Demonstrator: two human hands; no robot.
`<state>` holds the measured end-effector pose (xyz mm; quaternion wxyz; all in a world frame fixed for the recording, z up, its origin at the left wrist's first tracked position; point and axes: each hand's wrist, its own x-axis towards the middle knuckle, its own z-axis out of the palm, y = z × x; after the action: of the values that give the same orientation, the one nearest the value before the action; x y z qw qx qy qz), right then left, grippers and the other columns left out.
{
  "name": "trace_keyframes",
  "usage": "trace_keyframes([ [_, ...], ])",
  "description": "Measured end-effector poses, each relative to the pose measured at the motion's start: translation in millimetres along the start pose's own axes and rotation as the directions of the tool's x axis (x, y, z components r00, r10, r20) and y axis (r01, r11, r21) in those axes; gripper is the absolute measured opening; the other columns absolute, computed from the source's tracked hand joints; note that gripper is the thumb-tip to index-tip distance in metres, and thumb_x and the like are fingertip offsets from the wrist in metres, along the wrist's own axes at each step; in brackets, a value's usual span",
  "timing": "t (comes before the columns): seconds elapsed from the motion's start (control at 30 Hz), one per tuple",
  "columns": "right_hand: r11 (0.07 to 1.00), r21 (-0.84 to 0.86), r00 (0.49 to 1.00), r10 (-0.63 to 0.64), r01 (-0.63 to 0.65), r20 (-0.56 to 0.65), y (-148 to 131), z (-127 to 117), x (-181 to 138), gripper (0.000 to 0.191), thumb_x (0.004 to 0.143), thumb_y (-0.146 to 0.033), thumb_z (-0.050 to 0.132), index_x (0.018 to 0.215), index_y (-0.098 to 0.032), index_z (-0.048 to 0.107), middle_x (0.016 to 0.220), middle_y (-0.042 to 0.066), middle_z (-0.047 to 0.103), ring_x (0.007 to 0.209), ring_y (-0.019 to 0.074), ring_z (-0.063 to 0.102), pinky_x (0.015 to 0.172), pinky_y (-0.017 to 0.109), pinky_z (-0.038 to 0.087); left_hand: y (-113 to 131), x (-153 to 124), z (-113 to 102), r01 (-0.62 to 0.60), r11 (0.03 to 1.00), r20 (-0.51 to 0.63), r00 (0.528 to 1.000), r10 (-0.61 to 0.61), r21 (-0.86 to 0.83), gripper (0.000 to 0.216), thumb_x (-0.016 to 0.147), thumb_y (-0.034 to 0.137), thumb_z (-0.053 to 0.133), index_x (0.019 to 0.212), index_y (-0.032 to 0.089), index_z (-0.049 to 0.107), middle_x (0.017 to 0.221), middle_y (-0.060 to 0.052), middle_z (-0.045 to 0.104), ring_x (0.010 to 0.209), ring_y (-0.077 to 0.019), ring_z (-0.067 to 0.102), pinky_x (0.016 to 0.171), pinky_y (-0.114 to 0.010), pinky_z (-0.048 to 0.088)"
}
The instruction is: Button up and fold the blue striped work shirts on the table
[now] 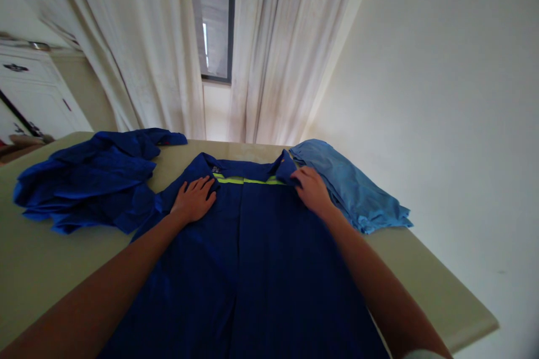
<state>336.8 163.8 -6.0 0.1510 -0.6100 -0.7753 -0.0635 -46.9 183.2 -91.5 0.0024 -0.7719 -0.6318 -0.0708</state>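
Observation:
A dark blue work shirt (252, 258) with a yellow-green stripe under the collar lies spread flat on a pale table (37, 258) in front of me. My left hand (193, 199) rests flat on the shirt's left shoulder, fingers stretched out. My right hand (310, 189) presses on the right shoulder by the collar tip, its fingers curled onto the fabric edge.
A crumpled dark blue garment (88, 179) lies at the table's left. A folded light blue garment (353, 185) sits at the right, beside my right hand. White curtains (273, 50) and a window are behind; a wall runs along the right, past the table's edge.

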Motion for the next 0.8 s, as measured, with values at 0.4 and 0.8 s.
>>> trace_keyframes([
  [0.4, 0.986, 0.017, 0.986, 0.168, -0.168, 0.016, 2.7, 61.0, -61.2, 0.053, 0.097, -0.014, 0.045, 0.149, -0.01, 0.055, 0.148, 0.017, 0.059, 0.134, 0.0315, 0.058, 0.116, 0.047, 0.043, -4.9, 3.1, 10.8, -0.003, 1.0, -0.028, 1.0, 0.002, -0.016, 0.063, 0.102, 0.046, 0.028, 0.157, 0.019, 0.043, 0.167, -0.009, 0.036, 0.152, -0.0311, 0.036, 0.124, -0.061, 0.022],
  [0.8, 0.977, 0.01, 0.968, 0.214, -0.214, -0.128, -4.5, 75.9, -85.1, 0.058, 0.09, -0.014, 0.051, 0.147, -0.013, 0.055, 0.151, 0.016, 0.056, 0.141, 0.0306, 0.052, 0.118, 0.048, 0.041, -0.2, -6.1, -3.5, -0.129, 0.988, -0.219, 0.97, 0.108, -0.085, 0.048, 0.1, 0.03, 0.038, 0.141, 0.017, 0.059, 0.143, -0.013, 0.063, 0.13, -0.0289, 0.059, 0.112, -0.046, 0.042],
])
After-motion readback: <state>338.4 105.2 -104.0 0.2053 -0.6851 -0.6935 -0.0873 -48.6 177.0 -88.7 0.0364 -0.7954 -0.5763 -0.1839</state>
